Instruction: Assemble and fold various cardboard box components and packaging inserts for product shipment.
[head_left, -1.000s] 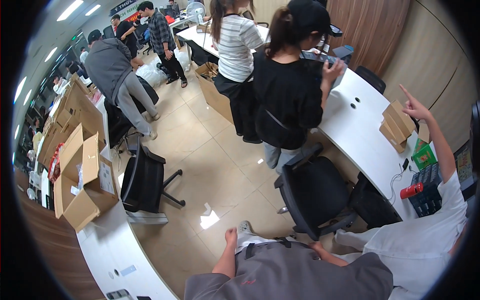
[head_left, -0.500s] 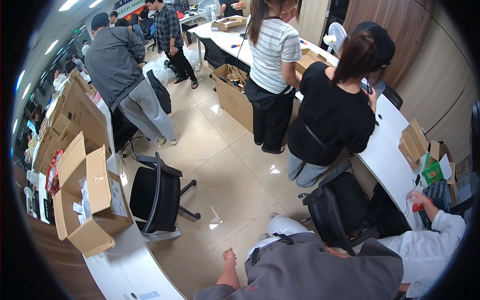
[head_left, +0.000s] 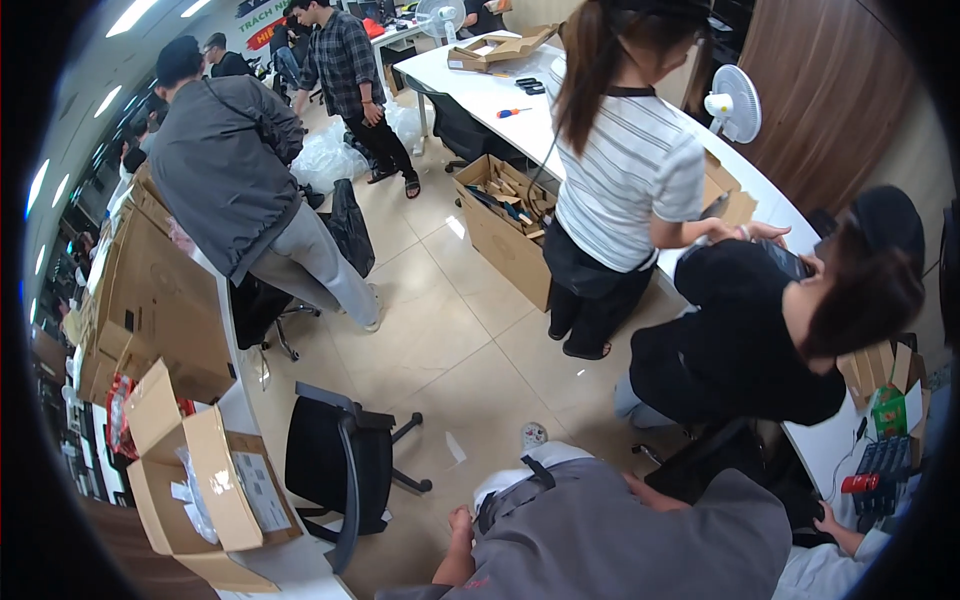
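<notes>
My left hand (head_left: 460,522) hangs beside my grey shirt at the lower middle, fingers curled in, nothing visible in it. My right forearm (head_left: 655,495) shows at the other side of the shirt; its hand is mostly hidden and its fingers do not show. Neither hand touches a work object that I can see. The nearest thing on the left is a black office chair (head_left: 322,450). Past it, an open cardboard box (head_left: 215,470) with clear plastic wrapping inside stands on a white desk.
Ahead, a person in a striped shirt (head_left: 625,180) and a person in black (head_left: 740,340) holding a phone (head_left: 787,260) stand by a long white table (head_left: 570,130). A carton of cardboard scraps (head_left: 505,240) sits on the floor. A person in grey (head_left: 225,170) bends at the left desk.
My view has shifted forward and left. The person in black has turned, and the phone is now near the striped-shirt person's hands. My left hand stays low at my side.
</notes>
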